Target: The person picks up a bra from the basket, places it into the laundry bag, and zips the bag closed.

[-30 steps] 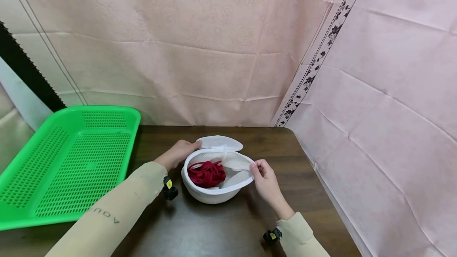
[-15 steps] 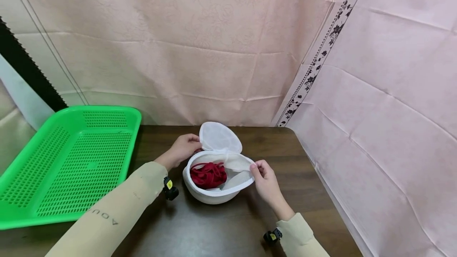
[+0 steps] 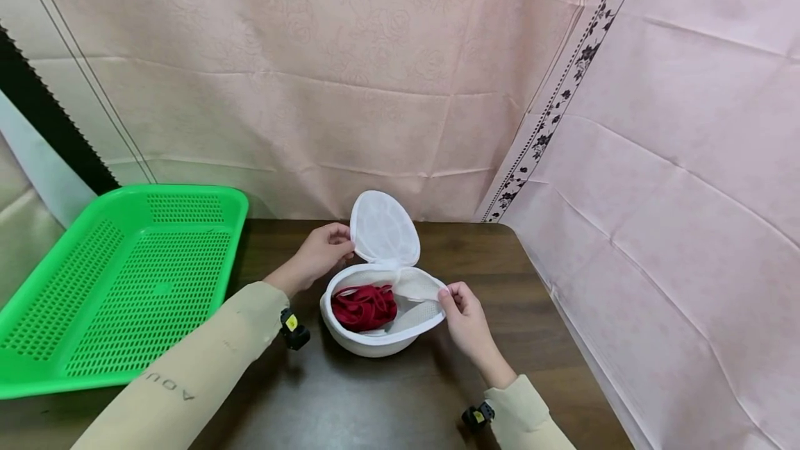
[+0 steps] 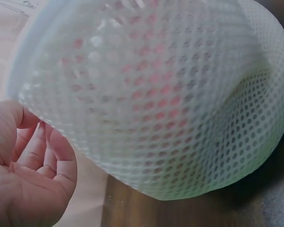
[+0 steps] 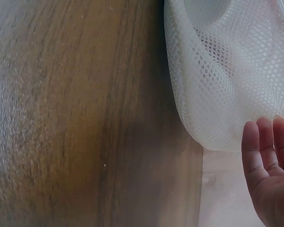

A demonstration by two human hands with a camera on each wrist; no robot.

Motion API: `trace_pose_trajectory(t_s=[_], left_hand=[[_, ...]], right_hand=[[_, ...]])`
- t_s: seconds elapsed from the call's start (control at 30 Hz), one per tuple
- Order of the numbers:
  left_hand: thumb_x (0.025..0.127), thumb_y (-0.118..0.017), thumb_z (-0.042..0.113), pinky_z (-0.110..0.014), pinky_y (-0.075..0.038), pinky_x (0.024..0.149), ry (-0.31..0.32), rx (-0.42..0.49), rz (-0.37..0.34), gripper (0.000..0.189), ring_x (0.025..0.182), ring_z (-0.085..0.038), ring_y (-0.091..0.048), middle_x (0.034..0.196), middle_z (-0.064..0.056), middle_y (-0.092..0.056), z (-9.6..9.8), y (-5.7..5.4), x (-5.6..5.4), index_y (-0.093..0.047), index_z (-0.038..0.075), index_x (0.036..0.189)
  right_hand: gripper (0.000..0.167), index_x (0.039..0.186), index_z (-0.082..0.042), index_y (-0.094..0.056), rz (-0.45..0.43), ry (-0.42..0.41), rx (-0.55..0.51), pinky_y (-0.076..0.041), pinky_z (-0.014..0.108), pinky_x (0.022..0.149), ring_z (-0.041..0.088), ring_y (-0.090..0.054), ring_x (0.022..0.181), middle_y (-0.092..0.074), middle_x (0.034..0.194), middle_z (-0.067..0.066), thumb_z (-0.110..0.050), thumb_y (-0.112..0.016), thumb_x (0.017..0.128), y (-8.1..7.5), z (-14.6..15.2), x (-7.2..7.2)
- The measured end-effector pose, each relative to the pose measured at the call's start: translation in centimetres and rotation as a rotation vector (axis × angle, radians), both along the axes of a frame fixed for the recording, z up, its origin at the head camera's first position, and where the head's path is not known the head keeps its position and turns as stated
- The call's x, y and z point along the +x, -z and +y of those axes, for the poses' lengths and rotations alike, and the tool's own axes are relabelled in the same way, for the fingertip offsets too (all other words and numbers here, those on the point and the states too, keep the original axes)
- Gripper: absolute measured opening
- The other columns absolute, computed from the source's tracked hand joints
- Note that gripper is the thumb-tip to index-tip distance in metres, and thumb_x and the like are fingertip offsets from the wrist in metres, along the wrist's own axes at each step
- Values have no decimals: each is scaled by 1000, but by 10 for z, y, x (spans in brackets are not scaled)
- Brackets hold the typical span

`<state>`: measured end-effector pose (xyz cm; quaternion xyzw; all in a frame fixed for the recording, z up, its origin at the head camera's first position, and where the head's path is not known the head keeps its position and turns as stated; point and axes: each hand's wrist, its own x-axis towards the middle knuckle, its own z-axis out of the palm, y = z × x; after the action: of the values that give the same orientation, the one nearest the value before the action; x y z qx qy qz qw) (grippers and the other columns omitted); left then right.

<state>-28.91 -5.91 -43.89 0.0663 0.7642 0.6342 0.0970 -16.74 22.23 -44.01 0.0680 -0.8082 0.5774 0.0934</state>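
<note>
A white mesh laundry bag (image 3: 370, 347) with a stiff rim sits on the wooden table, its mouth facing up. A crumpled dark red garment with thin straps (image 3: 364, 307) lies inside, on the left. Hinged at the back, the bag's round lid (image 3: 384, 228) stands raised. My left hand (image 3: 319, 255) pinches the lid's left edge between thumb and fingers. At the bag's right side, my right hand (image 3: 465, 318) pinches the rim. The left wrist view shows red through the mesh (image 4: 180, 109). In the right wrist view, several fingers (image 5: 267, 151) extend beside the mesh wall.
A large green perforated plastic basket (image 3: 215, 283) stands on the left of the table. Pale patterned cloth (image 3: 375, 89) hangs behind the table, and more cloth (image 3: 675, 228) covers the right side. Brown tabletop (image 3: 500, 262) shows behind and right of the bag.
My left hand has lifted the lid from lying nearly flat to standing up at the back. The bag shifted slightly right at first. My right hand has barely moved.
</note>
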Motion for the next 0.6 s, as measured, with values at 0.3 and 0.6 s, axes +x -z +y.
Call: trace_pose_trajectory(t_s=[0.3, 0.6], left_hand=[[93, -63, 7, -49, -52, 83, 55, 25, 105, 19, 94, -35, -61, 102, -14, -60, 0, -11, 8, -60, 5, 111], [93, -64, 7, -48, -52, 82, 103, 24, 173, 18, 94, -33, -61, 105, -15, -61, -4, -21, 15, -61, 4, 111]], right_hand=[[11, 94, 6, -55, 18, -11, -4, -43, 24, 61, 17, -55, 69, -60, 80, 21, -4, -53, 98, 9, 3, -4], [12, 95, 2, -56, 35, 0, 10, -43, 24, 61, 16, -55, 69, -61, 79, 16, -9, -54, 99, 21, 6, -11]])
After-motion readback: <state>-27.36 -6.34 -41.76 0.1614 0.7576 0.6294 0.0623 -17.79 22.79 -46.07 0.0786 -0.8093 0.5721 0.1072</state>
